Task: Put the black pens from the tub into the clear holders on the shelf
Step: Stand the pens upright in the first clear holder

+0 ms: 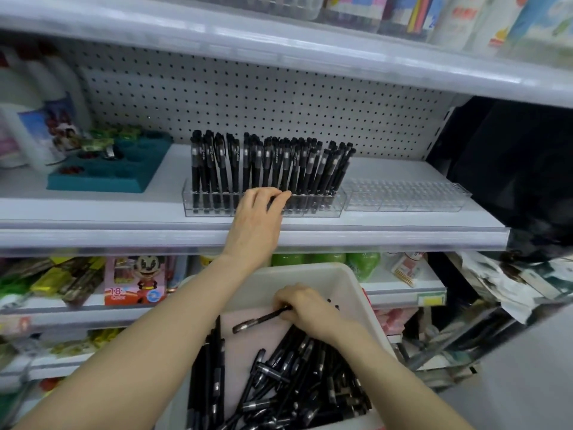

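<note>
View from the head camera: the right hand (305, 308) pinches one slim black plastic pen (260, 319) by its right end, inside the white plastic tub (350, 280). The pen's long axis runs low-left to high-right and lies nearly flat. Up on the white shelf (93, 212), the left hand (260, 209) curls at the front of the filled clear acrylic holder (210, 209); whether it grips anything cannot be told. Just right of that stands the empty clear holder (403, 197), with open room above it; the pen would need turning upright
</note>
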A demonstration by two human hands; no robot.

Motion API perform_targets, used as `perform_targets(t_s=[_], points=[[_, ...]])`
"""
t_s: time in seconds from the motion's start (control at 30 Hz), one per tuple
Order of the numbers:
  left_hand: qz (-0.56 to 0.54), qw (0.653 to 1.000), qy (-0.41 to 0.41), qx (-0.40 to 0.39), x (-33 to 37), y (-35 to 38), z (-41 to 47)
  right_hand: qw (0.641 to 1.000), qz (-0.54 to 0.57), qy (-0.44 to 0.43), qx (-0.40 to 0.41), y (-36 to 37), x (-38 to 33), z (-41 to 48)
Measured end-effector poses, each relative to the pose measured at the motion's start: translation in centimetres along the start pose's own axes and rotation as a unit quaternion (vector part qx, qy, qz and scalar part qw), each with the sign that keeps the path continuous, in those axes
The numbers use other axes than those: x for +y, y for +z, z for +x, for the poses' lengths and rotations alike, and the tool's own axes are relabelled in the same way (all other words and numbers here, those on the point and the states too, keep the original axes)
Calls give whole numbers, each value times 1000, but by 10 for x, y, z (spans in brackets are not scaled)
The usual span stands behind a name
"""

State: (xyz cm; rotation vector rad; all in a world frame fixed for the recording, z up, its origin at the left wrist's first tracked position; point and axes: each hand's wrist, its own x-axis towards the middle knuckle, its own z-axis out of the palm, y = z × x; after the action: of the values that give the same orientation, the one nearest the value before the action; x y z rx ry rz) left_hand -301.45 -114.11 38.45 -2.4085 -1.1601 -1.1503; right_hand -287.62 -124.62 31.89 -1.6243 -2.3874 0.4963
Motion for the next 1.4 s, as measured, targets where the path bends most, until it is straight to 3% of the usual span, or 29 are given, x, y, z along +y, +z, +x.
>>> perform_targets(t_s=[0.17, 0.3, 0.5, 0.67, 0.93, 1.13, 1.4], points=[[-5, 1000, -9, -5, 1, -4, 4, 986, 120, 59, 97, -48, 21, -23], [-7, 1000, -18, -9, 1, -3, 6, 953, 209, 94, 200, -84, 23, -30], [-17, 1000, -2, 15, -2, -1, 6, 874, 258, 101, 399, -152, 19, -10], [-22, 999, 8, 23, -4, 1, 4, 844, 209, 95, 484, -187, 16, 15], [-25, 999, 5, 24, -4, 1, 4, 890, 74, 155, 422, -168, 28, 41], [-27, 999, 2, 18, -3, 2, 3, 897, 51, 166, 407, -163, 32, 46], [-31, 999, 2, 17, -4, 2, 3, 912, -60, 170, 369, -162, 31, 53]])
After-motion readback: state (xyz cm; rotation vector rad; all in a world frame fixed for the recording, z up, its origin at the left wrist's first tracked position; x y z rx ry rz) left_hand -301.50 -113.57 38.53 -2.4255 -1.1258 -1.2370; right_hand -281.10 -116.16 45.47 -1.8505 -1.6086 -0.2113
